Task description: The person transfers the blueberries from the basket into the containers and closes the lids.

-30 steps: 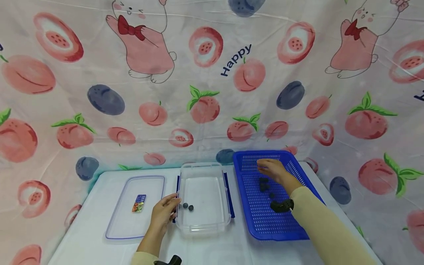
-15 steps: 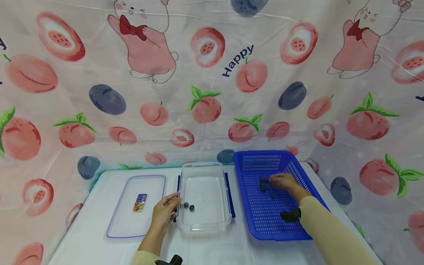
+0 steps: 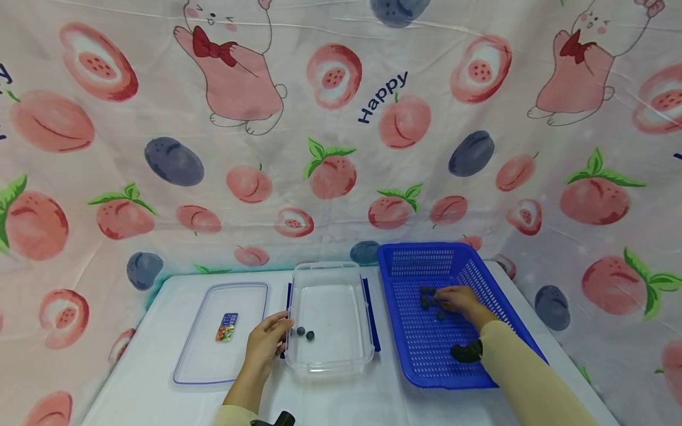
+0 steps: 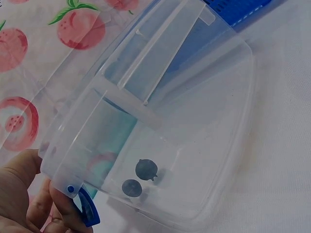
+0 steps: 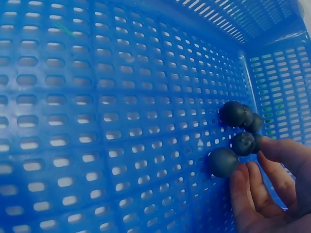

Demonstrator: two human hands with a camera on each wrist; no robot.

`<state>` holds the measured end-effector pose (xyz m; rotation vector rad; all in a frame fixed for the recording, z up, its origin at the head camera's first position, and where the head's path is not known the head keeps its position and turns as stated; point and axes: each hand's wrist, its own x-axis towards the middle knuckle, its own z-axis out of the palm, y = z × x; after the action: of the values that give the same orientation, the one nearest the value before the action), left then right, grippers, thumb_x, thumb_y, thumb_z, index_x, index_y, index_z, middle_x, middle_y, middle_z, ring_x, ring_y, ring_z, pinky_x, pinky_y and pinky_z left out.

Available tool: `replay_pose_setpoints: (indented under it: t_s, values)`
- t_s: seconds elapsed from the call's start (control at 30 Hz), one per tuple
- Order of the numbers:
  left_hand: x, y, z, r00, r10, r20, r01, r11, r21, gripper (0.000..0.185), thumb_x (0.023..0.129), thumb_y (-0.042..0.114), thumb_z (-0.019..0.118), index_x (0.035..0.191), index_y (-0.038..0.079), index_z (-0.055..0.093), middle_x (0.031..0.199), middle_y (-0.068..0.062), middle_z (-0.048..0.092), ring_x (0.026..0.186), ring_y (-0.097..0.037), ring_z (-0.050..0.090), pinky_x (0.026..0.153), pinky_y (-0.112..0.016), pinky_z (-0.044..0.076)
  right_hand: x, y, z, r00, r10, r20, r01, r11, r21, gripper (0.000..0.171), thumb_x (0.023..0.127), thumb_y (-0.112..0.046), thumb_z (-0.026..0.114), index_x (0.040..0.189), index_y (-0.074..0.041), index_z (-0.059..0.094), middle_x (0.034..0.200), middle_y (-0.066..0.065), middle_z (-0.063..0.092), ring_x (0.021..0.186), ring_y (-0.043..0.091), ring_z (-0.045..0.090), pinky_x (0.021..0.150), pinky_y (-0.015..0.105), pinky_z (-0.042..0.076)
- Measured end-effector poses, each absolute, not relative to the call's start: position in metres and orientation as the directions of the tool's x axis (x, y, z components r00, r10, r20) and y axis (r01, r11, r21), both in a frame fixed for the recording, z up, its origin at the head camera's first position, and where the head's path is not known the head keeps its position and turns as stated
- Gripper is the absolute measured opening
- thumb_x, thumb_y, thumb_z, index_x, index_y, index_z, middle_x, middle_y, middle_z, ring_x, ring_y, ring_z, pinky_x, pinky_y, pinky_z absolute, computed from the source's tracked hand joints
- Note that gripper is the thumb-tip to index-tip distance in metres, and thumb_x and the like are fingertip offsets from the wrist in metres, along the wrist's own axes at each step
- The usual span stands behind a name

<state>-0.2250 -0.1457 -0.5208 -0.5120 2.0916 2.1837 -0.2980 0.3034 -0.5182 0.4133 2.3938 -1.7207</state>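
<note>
Both hands are at work: the left hand (image 3: 264, 350) grips the near left corner of the clear rectangular plastic container (image 3: 328, 361), fingers curled round its wall by a blue clip, while the right hand (image 3: 459, 299) reaches into the blue perforated plastic basket (image 3: 426, 367), its fingertips (image 5: 243, 177) touching a small cluster of dark round berries (image 5: 232, 113); whether they actually pinch one is hard to tell. Two more dark berries (image 4: 146, 170) lie on the container's floor. Left of it, a clear flat lid (image 3: 208, 361) with a small label rests on the white worktop (image 3: 138, 396). Both forearms are cut off by the frame's lower edge.
</note>
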Motion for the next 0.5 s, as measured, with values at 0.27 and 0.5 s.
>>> replay_pose_setpoints:
  t_s: [0.27, 0.5]
  values:
    - [-0.2245, -0.1456, -0.5229, -0.943, -0.173, -0.286, -0.279, -0.064, 0.958, 0.047, 0.090, 0.023, 0.072, 0.132, 0.003, 0.060, 0.091, 0.006, 0.062, 0.080, -0.011, 0.052, 0.057, -0.018, 0.048, -0.2997, 0.3032, -0.5218, -0.942, 0.155, -0.296, 0.332, 0.326, -0.885, 0.033, 0.089, -0.005, 0.069, 0.114, 0.016, 0.063, 0.102, 0.013, 0.071, 0.086, 0.013, 0.066, 0.089, 0.040, 0.055]
    - [-0.2245, -0.1454, -0.5231, -0.943, -0.178, -0.282, -0.277, -0.056, 0.959, 0.046, 0.091, 0.023, 0.071, 0.131, 0.003, 0.061, 0.092, 0.006, 0.063, 0.081, -0.012, 0.052, 0.057, -0.019, 0.048, -0.3005, 0.3033, -0.5233, -0.941, 0.144, -0.305, 0.335, 0.298, -0.894, 0.035, 0.088, -0.004, 0.071, 0.114, 0.016, 0.062, 0.094, 0.005, 0.071, 0.083, 0.011, 0.066, 0.090, 0.040, 0.055]
